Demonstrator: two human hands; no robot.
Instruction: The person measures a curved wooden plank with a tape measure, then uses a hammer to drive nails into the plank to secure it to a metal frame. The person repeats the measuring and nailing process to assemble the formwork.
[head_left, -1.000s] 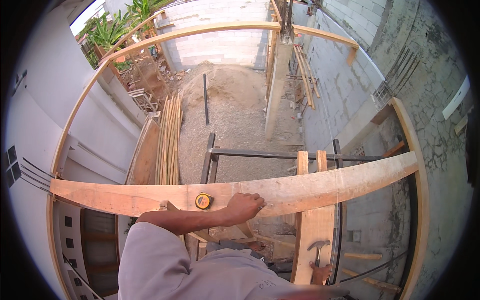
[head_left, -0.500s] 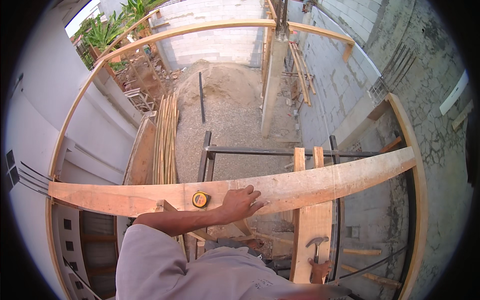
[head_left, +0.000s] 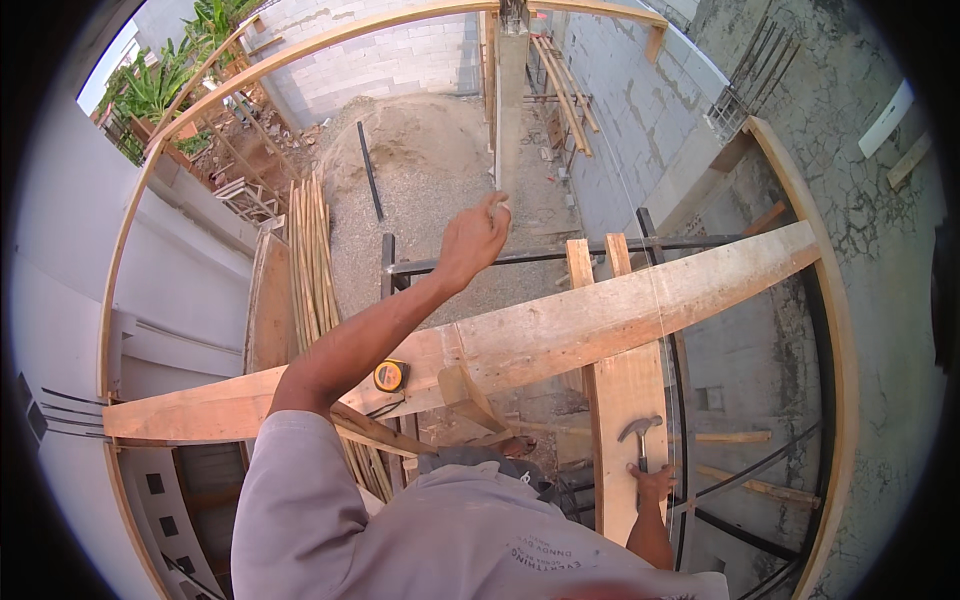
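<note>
My left hand [head_left: 474, 238] is raised past the far edge of a long wooden board [head_left: 560, 310], over the gravel. Its fingers are drawn together, and whatever may be between them is too small to make out. On the board beneath my left forearm sits a yellow and black tape measure [head_left: 391, 376]. At the lower right, my right hand [head_left: 655, 483] is closed around the handle of a claw hammer [head_left: 641, 430], just over a wide plank [head_left: 628, 400] that runs away from me under the long board.
Dark metal bars [head_left: 560, 255] stand beyond the board. Bamboo poles [head_left: 312, 255] lie at the left, and a sand pile [head_left: 420, 130] is farther off. A concrete column [head_left: 510, 110] rises ahead. Timber framing [head_left: 800, 200] borders the right side, and a thin string [head_left: 660, 300] crosses the board.
My left hand has lifted off the long board and reached forward and up. My right hand, with the hammer, has shifted slightly up in the picture. The view has tilted.
</note>
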